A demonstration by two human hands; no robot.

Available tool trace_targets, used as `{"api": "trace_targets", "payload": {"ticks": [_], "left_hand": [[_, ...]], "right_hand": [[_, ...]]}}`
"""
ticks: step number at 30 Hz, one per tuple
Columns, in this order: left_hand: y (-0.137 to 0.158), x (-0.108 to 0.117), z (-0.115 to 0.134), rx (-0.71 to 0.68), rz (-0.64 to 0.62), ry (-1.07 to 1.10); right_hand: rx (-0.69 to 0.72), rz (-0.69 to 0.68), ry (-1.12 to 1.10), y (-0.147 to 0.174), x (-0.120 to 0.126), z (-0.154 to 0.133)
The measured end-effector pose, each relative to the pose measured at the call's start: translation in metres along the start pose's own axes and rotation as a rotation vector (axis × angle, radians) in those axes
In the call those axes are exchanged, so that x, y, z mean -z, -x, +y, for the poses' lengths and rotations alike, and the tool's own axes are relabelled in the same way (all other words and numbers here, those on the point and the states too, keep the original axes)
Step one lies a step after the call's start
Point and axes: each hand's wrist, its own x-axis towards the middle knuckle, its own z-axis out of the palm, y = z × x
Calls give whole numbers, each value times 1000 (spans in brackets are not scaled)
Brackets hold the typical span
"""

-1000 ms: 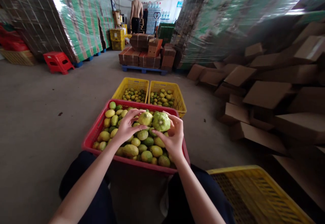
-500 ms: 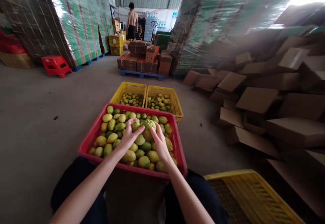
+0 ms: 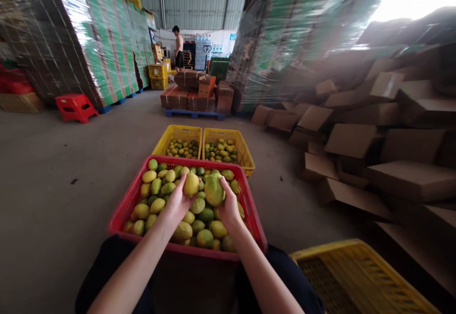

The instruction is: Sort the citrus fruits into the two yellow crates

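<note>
My left hand (image 3: 180, 197) is closed around a yellow lemon (image 3: 191, 184), held above the fruit. In my right hand (image 3: 229, 205) sits a larger, knobbly yellow-green lemon (image 3: 214, 189), gripped between thumb and fingers. The two fruits are apart, side by side. Below them a red crate (image 3: 117, 219) in front of my knees is filled with yellow and green lemons (image 3: 204, 238).
Two yellow crates (image 3: 245, 155) with more lemons touch the red crate's far side. Another yellow crate (image 3: 356, 276) lies at lower right. Cardboard boxes (image 3: 351, 140) are heaped on the right. A red stool (image 3: 76, 107), a loaded pallet (image 3: 194, 113) and a person (image 3: 178, 48) are farther back.
My hands have moved apart, and each now holds its own lemon upright. The view has tilted up slightly. The person at the back has turned.
</note>
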Motion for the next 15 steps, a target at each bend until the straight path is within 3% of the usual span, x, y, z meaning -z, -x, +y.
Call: {"api": "trace_targets", "payload": {"ticks": [8, 11, 15], "left_hand": [[-10, 11, 5, 5, 148, 110], [-6, 9, 8, 19, 153, 119], [-3, 4, 12, 11, 143, 148]], "right_hand": [[-207, -108, -151, -12, 4, -1], [-228, -87, -146, -9, -1, 2], [-203, -157, -157, 0, -9, -1]]}}
